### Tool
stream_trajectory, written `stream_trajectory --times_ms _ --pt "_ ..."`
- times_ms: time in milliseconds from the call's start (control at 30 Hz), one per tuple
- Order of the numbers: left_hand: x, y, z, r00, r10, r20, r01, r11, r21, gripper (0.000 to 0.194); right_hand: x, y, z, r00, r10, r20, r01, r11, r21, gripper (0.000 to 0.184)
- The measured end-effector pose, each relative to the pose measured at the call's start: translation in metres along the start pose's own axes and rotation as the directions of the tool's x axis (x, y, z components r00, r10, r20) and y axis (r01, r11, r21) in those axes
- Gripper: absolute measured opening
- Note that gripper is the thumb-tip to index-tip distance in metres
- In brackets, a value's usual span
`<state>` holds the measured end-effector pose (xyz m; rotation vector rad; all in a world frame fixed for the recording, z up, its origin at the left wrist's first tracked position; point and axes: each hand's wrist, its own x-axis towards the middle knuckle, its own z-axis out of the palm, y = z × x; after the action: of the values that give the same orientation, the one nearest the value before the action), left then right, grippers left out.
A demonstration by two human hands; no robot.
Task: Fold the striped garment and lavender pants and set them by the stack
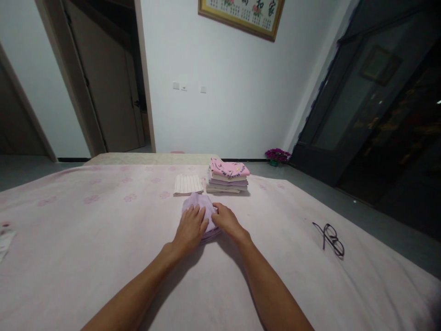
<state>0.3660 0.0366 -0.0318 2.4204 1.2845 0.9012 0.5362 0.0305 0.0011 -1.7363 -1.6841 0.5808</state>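
Note:
A folded lavender cloth [203,202], likely a garment, lies in layers on the pale pink sheet in front of me. My left hand [191,226] rests flat on its left side with the fingers stretched out. At its right edge, my right hand [226,219] has its fingers bent round the cloth's side. Just beyond sits a folded cream striped cloth [188,185]. To the right of that stands a stack of folded clothes [227,180], with a pink printed one [229,168] on top and white and lavender layers below.
Black-framed glasses [332,240] lie on the pink flowered sheet [282,257] to the right. A white paper-like item [6,241] is at the far left edge. Purple flowers [277,155] stand on the floor by the wall.

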Motion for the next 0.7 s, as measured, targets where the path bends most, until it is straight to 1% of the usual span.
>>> stream_trajectory --times_ms 67,100,200,300,333,433,533,600,700 --pt "-0.004 0.002 0.012 0.998 0.061 0.018 -0.063 0.983 0.175 0.05 -0.001 0.0 -0.003 1.0 0.025 0.0 -0.025 0.991 -0.134 0.055" --pt "-0.005 0.003 0.016 0.997 0.081 0.017 -0.083 0.973 0.217 0.051 -0.002 0.0 -0.004 1.0 0.026 0.0 -0.026 0.982 -0.189 0.056" --pt "-0.011 0.007 0.022 0.994 0.107 0.008 -0.105 0.955 0.277 0.054 -0.005 -0.001 -0.006 1.0 0.023 -0.003 -0.023 0.944 -0.328 0.056" --pt "-0.014 0.011 0.022 0.996 0.089 0.005 -0.087 0.955 0.285 0.055 -0.006 0.0 -0.005 0.997 0.073 0.015 -0.062 0.925 -0.375 0.047" --pt "-0.014 0.011 0.021 0.997 0.081 0.01 -0.081 0.957 0.279 0.056 -0.005 0.001 -0.004 0.995 0.093 0.036 -0.074 0.93 -0.36 0.045" --pt "-0.015 0.008 0.021 0.996 0.083 0.027 -0.087 0.971 0.222 0.057 -0.003 0.007 -0.003 0.988 0.118 0.101 -0.092 0.968 -0.233 0.053" --pt "-0.021 -0.004 0.018 0.996 0.088 0.011 -0.089 0.993 0.081 0.053 0.0 0.017 -0.001 0.984 0.141 0.11 -0.134 0.989 -0.068 0.05" --pt "-0.029 -0.016 0.01 0.998 0.038 -0.046 -0.04 0.999 -0.033 0.052 0.002 0.024 0.002 0.984 0.148 0.097 -0.152 0.988 0.034 0.044" --pt "-0.045 -0.04 -0.013 0.987 -0.096 -0.125 0.077 0.986 -0.148 0.052 0.002 0.03 0.006 0.986 0.146 0.085 -0.156 0.978 0.135 0.039"
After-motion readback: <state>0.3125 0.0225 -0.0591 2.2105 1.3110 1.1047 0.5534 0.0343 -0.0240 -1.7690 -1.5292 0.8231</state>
